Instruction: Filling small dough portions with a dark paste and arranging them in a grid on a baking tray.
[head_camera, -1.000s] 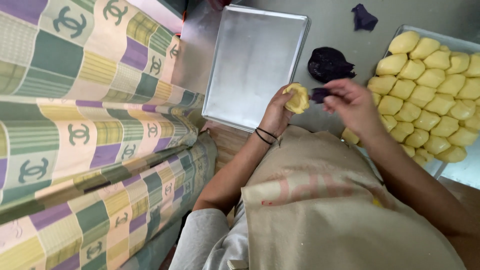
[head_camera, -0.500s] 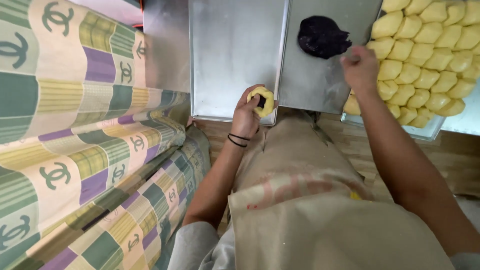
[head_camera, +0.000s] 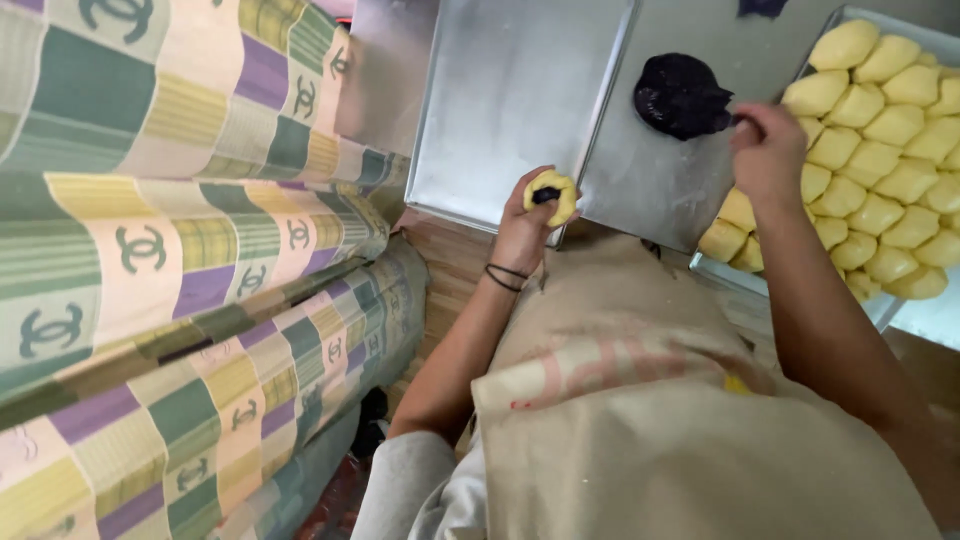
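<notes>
My left hand (head_camera: 522, 228) holds a yellow dough piece (head_camera: 552, 194) cupped open, with a dab of dark filling in its middle. It hovers over the front edge of an empty metal baking tray (head_camera: 500, 100). My right hand (head_camera: 768, 148) reaches out to the right edge of a dark purple-black filling mound (head_camera: 682, 94) lying on the metal worktop; its fingertips are pinched at the mound, and what they hold is too small to make out. Just right of that hand lie several yellow dough balls (head_camera: 880, 150) packed in a tray.
A patterned checked cloth (head_camera: 170, 250) in green, purple and yellow covers a bulky stack on the left. A beige apron (head_camera: 640, 400) fills the lower middle. A wooden table edge (head_camera: 440, 260) shows below the empty tray. A small dark scrap (head_camera: 762, 8) lies at the top.
My right hand has left the dough and gone to the dark filling mound. My left hand, with the dough, dropped toward the empty tray's front edge and now holds still.
</notes>
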